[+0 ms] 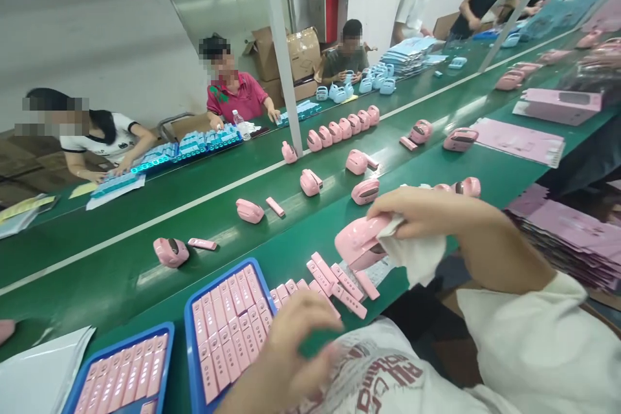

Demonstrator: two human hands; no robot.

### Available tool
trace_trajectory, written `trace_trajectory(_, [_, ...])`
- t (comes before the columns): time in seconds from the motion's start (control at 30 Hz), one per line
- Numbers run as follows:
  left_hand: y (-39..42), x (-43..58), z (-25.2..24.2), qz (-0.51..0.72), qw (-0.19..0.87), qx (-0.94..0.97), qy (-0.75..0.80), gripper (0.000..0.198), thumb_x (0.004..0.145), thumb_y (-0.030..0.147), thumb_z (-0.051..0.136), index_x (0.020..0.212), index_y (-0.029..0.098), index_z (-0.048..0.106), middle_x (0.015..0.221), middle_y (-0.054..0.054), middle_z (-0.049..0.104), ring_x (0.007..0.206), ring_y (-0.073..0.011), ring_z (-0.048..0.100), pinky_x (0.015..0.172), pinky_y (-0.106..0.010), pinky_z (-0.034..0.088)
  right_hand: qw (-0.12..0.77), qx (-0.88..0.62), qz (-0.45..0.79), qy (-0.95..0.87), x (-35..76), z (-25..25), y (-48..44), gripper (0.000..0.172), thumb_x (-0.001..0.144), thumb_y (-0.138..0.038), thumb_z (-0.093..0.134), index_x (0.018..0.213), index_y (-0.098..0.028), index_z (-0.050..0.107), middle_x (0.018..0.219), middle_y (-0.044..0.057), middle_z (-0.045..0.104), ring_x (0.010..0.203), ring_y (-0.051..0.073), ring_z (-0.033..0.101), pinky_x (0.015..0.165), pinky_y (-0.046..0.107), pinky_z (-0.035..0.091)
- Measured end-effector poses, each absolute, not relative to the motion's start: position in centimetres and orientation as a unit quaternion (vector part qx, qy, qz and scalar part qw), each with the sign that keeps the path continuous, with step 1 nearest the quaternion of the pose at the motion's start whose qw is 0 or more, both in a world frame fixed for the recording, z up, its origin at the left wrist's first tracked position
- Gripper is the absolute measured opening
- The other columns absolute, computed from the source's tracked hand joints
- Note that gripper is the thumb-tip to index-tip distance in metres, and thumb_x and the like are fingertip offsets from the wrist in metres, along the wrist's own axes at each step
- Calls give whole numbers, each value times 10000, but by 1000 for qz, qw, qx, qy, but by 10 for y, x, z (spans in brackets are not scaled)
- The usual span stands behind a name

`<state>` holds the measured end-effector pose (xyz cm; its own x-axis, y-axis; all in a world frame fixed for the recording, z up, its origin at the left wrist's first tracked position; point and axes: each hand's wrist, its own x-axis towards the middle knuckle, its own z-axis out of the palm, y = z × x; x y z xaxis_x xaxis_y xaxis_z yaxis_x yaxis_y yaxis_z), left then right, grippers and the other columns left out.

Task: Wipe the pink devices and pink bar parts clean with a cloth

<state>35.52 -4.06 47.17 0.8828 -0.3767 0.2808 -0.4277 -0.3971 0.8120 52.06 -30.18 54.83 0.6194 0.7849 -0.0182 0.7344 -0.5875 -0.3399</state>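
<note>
My right hand (422,210) is closed on a rounded pink plastic housing (353,240) with a dark oval panel, held above the green bench. A white cloth (421,257) is bunched in the same hand and hangs below it. My left hand (298,346), slightly blurred, has its fingers curved and apart, with nothing visible in them. It is nearest a loose pile of slim pink bars (347,290) with small round marks. Beside it stands a blue tray (190,330) filled with rows of the same bars; a second blue tray (169,349) lies further left.
More pink housings, some paired with bars, sit along the green conveyor belt (213,207). A metal post (281,45) rises beyond the belt's near half. Several co-workers sit or stand across it, near blue parts (208,140). Stacked pink sheets (557,239) lie at my right.
</note>
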Motion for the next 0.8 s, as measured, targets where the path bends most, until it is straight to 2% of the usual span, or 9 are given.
trace_trajectory(0.07, [-41,372,451,131,413,886,-166,534,757,301,651,1254,247,463,1204,-145,533,1153,-293,509,947,-497,429,147,-855,131,-480,515,552,-277,249,625,-73,518,798,-195,649,721,6,660,622,130,550,549,220,364])
trace_trajectory(0.13, [-43,384,431,146,382,904,-122,834,664,347,732,1368,209,306,1318,-175,446,1220,-327,450,968,-515,404,167,-821,143,-528,510,554,-254,246,643,-88,536,842,-173,654,743,11,664,643,128,549,571,222,372])
trace_trajectory(0.17, [-45,386,423,143,397,901,-100,902,636,367,748,1382,202,268,1325,-175,437,1208,-326,462,957,-500,417,185,-803,145,-547,508,555,-244,259,652,-89,541,869,-164,660,767,15,672,665,129,558,587,221,382])
trace_trajectory(0.33, [-51,381,412,237,502,832,18,778,553,379,786,1217,202,420,1137,-91,533,1004,-262,579,838,-395,487,336,-727,162,-576,510,552,-213,344,714,-65,540,1029,-108,671,1009,60,701,893,149,627,774,217,445])
trace_trajectory(0.47, [-47,375,417,294,514,805,37,785,478,376,794,1167,201,462,1079,-70,537,977,-265,576,831,-398,486,448,-694,171,-537,522,546,-212,237,782,-160,554,967,-107,693,984,47,709,906,166,644,795,246,483])
trace_trajectory(0.57, [-45,370,421,310,554,770,68,780,477,354,794,1169,213,463,1067,-66,544,959,-253,580,822,-385,493,590,-697,53,-404,526,543,-225,192,811,-215,548,920,-150,693,905,6,704,863,154,646,798,275,509])
trace_trajectory(0.63, [-46,364,425,305,611,726,82,740,525,324,778,1181,227,451,1057,-62,561,930,-226,590,784,-351,509,666,-686,-69,-284,522,540,-236,216,840,-268,531,973,-174,673,909,-4,694,894,160,643,814,294,520])
trace_trajectory(0.7, [-47,359,431,312,641,694,101,731,541,295,776,1188,244,441,1049,-53,573,907,-201,594,756,-321,518,673,-684,-163,-230,508,533,-240,268,888,-309,464,1055,-196,642,959,2,690,966,174,635,847,314,523])
trace_trajectory(0.8, [-47,356,435,322,630,693,137,771,527,285,793,1203,258,424,1044,-48,574,894,-202,602,742,-325,527,568,-709,-198,-367,477,512,-226,318,926,-299,392,1138,-187,601,1122,52,663,1118,193,586,971,350,472])
